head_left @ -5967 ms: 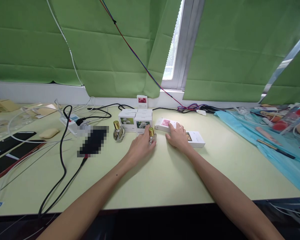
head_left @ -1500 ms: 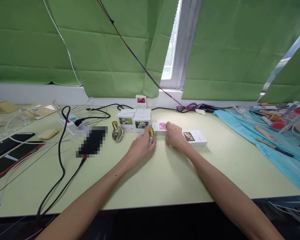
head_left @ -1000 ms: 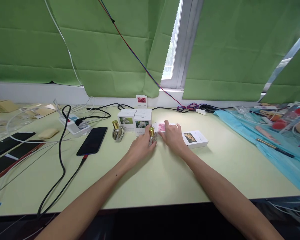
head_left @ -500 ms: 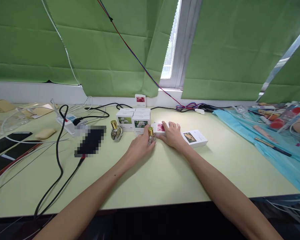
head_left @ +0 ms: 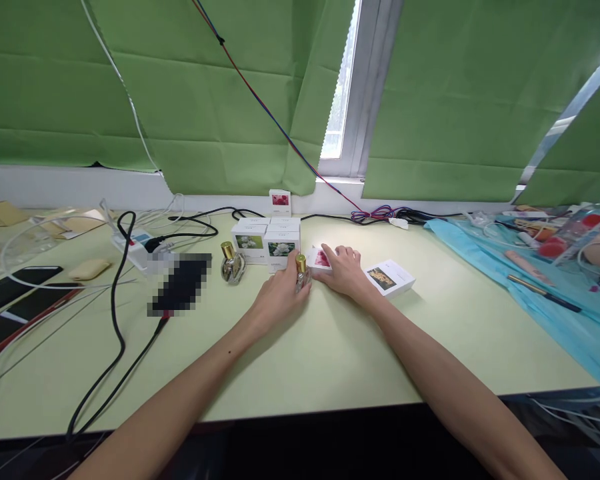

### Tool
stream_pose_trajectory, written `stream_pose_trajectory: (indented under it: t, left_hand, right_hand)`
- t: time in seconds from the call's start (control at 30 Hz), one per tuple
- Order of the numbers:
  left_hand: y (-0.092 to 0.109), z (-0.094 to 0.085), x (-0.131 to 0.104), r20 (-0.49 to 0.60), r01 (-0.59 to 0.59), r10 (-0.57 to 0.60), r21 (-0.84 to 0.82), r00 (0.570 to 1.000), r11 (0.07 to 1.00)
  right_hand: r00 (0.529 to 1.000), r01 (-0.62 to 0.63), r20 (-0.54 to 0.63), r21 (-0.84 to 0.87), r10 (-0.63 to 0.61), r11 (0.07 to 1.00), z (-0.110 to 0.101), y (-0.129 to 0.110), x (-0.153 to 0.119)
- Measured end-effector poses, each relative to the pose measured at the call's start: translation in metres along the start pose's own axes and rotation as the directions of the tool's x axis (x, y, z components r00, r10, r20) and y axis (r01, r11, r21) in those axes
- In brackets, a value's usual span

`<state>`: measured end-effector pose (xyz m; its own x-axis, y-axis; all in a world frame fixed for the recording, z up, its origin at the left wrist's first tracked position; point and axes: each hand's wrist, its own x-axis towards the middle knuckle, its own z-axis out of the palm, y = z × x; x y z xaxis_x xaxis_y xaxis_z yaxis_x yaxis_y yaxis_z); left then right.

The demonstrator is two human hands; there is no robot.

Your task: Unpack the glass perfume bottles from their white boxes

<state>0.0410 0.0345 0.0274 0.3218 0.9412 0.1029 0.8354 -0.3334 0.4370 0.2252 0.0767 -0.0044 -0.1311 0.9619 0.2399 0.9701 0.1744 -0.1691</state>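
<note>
My left hand [head_left: 283, 287] is closed round a small glass bottle with a gold cap [head_left: 301, 264], just in front of the white boxes with flower pictures [head_left: 281, 250]. Fingers of my right hand [head_left: 344, 269] are bent round a white box with a pink picture [head_left: 321, 259], which lies on the table beside the bottle. Another gold-capped glass bottle [head_left: 233, 264] stands left of the grouped boxes. To the right of my right hand lies a white box with a dark and yellow picture [head_left: 390, 278].
A small box with a pink picture [head_left: 280, 201] stands behind the group. Left are a blurred dark device [head_left: 181, 283], a power strip [head_left: 135, 250] and cables. Blue plastic sheeting [head_left: 485, 260] with scattered items covers the right side.
The box with the pink picture has turned slightly under my right hand and shows more of its front. My left hand and its bottle have hardly moved.
</note>
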Motion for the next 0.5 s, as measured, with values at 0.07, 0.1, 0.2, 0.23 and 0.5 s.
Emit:
stream_pose_trajectory:
  t: [0.07,0.1,0.2,0.23,0.5]
  left_hand:
    - [0.0003,0.0,-0.0003,-0.002,-0.003,0.003,0.0,1.0,1.0]
    - [-0.0001,0.0003,-0.0003,-0.006,-0.005,0.005,0.002,1.0,1.0]
    - [-0.0029,0.0025,0.0004,-0.023,-0.018,0.018,0.002,1.0,1.0]
    - [-0.0041,0.0035,0.0008,-0.03,-0.026,0.026,-0.002,0.999,1.0]
    - [-0.0071,0.0048,0.0032,-0.101,-0.065,0.06,-0.046,0.993,0.997]
  right_hand:
    - [1.0,-0.002,-0.009,0.005,0.002,1.0,0.0009,0.0006,0.0005]
    - [1.0,-0.009,-0.021,0.009,0.009,1.0,0.0012,0.0009,0.0007]
    - [0.995,-0.04,-0.087,0.03,0.043,0.999,0.0023,0.002,0.0013]
    - [0.992,-0.051,-0.115,0.04,0.055,0.998,0.0028,0.0026,0.0015]
    - [0.924,-0.094,-0.356,0.149,0.142,0.984,0.009,0.0082,0.0072]
